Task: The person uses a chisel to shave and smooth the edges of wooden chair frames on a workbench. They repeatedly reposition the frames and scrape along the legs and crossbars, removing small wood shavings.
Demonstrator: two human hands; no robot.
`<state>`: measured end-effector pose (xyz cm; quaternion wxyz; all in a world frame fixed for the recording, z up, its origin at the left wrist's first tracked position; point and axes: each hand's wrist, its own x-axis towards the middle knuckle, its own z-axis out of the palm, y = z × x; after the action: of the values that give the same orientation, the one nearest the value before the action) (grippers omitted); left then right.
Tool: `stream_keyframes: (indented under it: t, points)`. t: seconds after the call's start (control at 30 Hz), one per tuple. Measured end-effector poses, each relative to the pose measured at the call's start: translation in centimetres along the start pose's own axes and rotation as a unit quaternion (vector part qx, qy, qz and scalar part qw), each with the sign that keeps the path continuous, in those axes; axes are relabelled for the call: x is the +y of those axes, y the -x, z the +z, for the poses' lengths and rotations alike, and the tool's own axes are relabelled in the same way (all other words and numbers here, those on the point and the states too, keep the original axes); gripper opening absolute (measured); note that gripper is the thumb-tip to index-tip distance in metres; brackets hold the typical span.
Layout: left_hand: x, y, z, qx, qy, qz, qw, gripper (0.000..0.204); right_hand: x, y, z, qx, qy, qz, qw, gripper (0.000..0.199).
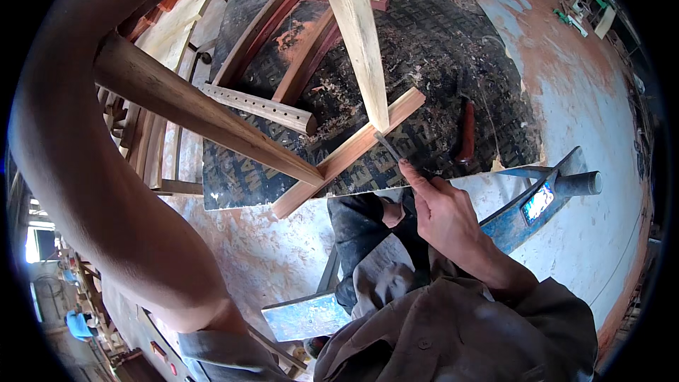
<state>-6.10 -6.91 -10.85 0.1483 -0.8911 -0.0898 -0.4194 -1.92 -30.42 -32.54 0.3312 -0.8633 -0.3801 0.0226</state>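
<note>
A workshop floor [580,99] of worn concrete, patched with faded blue and rust-red, is seen from above, and on it a dark printed board [438,35] is laid flat as a work surface, strewn with wood shavings. A pale wooden frame [353,145] is stood over the board's near edge: a cross rail runs slantwise along that edge, and a light upright [357,28] rises from it toward the top of the view. A darker round-edged post [191,110] is joined to the rail from the left. A drilled slat [262,107] and a curved reddish frame [297,49] lie behind it on the board.

The right hand [442,212] is held just off the board's near edge, its thumb and fingers pinched on a thin grey chisel [387,147], whose tip is set where upright and rail meet. A red-handled tool [467,131] rests on the board to the right, apart from the hand. Open floor is left to the right of the board; near the near-right corner a blue metal bar [537,201] crosses under the wrist.

The left forearm [92,191] fills the left side, raised along the dark post; the left hand itself is cut off at the upper rim, so its grip cannot be told. The far workshop corners are bent and too small to make out.
</note>
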Motion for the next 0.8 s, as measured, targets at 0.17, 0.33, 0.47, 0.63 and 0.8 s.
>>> stream_keyframes:
  t: [0.17,0.33,0.47,0.63,0.8]
  points:
    - [-0.4,-1.1,0.0,-0.001,-0.015,-0.004,1.000,0.072,-0.1,-1.0,-0.6,-0.013,-0.013,-0.002,1.000,0.057]
    - [0.0,-1.6,-0.1,-0.010,-0.024,0.000,1.000,0.076,0.4,-0.7,-0.9,-0.040,-0.023,0.016,0.999,0.057]
    - [-0.1,-2.3,0.0,-0.017,-0.029,0.003,0.999,0.079,0.2,-1.6,-0.8,-0.016,-0.026,-0.008,1.000,0.056]
    - [0.8,-4.7,-0.3,-0.054,-0.056,0.013,0.997,0.082,1.1,-2.0,-0.8,-0.024,-0.020,-0.034,0.999,0.058]
    - [0.7,-8.9,-1.8,-0.160,-0.091,-0.050,0.982,0.085,1.3,-2.4,-1.2,-0.026,-0.011,-0.045,0.999,0.057]
